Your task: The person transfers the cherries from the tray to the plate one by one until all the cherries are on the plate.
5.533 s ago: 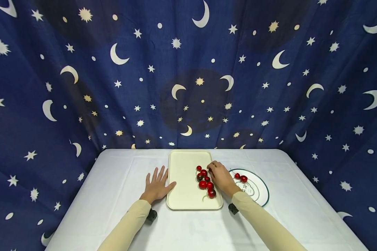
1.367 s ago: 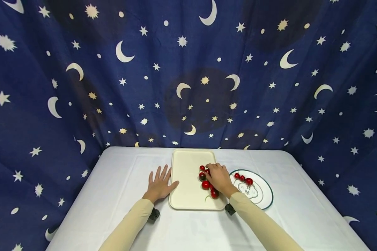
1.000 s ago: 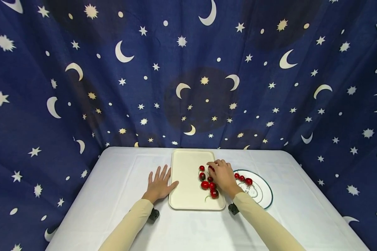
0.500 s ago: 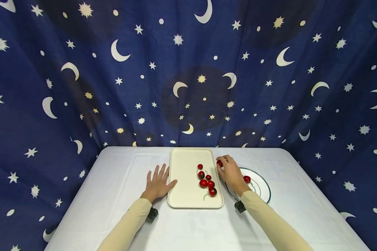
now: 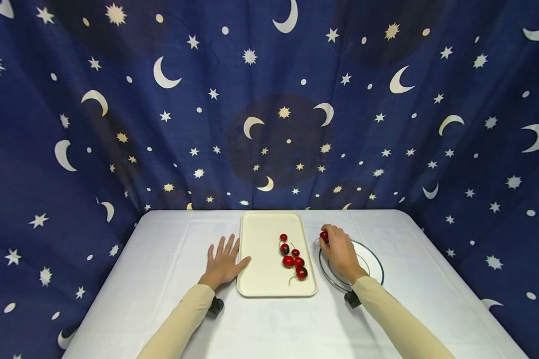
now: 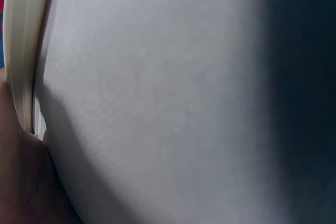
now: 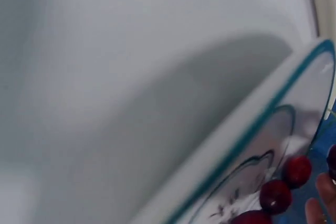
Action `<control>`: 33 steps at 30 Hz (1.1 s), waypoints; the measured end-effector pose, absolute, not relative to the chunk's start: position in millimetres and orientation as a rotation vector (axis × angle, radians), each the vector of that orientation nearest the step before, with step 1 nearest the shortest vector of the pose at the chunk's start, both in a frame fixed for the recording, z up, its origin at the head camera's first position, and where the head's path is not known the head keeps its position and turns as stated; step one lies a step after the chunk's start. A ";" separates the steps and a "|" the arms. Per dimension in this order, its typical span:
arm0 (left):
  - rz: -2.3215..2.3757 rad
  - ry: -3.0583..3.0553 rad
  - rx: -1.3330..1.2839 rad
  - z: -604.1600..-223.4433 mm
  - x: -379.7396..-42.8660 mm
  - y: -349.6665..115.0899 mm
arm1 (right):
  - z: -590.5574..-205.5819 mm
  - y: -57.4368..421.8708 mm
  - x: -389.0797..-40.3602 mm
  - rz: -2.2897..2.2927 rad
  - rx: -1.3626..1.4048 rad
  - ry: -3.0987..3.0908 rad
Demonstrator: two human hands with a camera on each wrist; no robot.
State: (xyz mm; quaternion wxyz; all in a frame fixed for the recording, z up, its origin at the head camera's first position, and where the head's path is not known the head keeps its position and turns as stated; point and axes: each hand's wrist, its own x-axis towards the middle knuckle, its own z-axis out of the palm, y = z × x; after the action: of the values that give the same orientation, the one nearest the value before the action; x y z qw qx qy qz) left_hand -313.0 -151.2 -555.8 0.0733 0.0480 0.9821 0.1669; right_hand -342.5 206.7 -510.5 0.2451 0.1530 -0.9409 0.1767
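My right hand (image 5: 340, 252) pinches a dark red cherry (image 5: 324, 236) between thumb and fingers, above the far left rim of a white plate (image 5: 376, 257) with a teal edge. That cherry also shows at the right edge of the right wrist view. On the plate lie several cherries (image 7: 275, 196), which the hand hides in the head view. Several more cherries (image 5: 299, 262), some with stems, form a loose group on the right half of a cream tray (image 5: 262, 279). My left hand (image 5: 222, 266) lies flat with spread fingers, thumb over the tray's left rim.
A white cloth covers the table (image 5: 269, 329). Tray and plate stand side by side, a narrow gap between them. A dark blue curtain (image 5: 197, 134) with moons and stars hangs behind and at both sides.
My right hand has lifted a cherry from the tray and carried it right to the plate. Earlier the plate went from two visible cherries to three. The left hand has stayed in place.
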 end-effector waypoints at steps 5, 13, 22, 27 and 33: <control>0.478 2.954 0.136 -555.0 -311.9 -150.2 | -514.7 218.0 -339.3 0.444 0.382 -2.627; 0.486 2.959 0.135 -554.9 -310.6 -150.9 | -516.5 230.8 -337.0 0.438 0.405 -2.646; 0.444 2.960 0.133 -561.0 -315.9 -153.2 | -523.8 238.1 -334.1 0.363 0.366 -2.621; 0.437 2.960 0.133 -563.1 -316.7 -153.5 | -524.9 236.2 -334.3 0.344 0.334 -2.641; 0.495 2.966 0.140 -556.9 -311.8 -151.9 | -522.7 233.2 -333.9 0.335 0.311 -2.657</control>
State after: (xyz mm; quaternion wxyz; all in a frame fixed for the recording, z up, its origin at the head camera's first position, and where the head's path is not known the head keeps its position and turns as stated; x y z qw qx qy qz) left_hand -311.8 -151.9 -556.9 0.0657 0.0463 0.9832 0.1641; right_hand -333.9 233.2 -522.7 0.2208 0.1126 -0.9612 0.1213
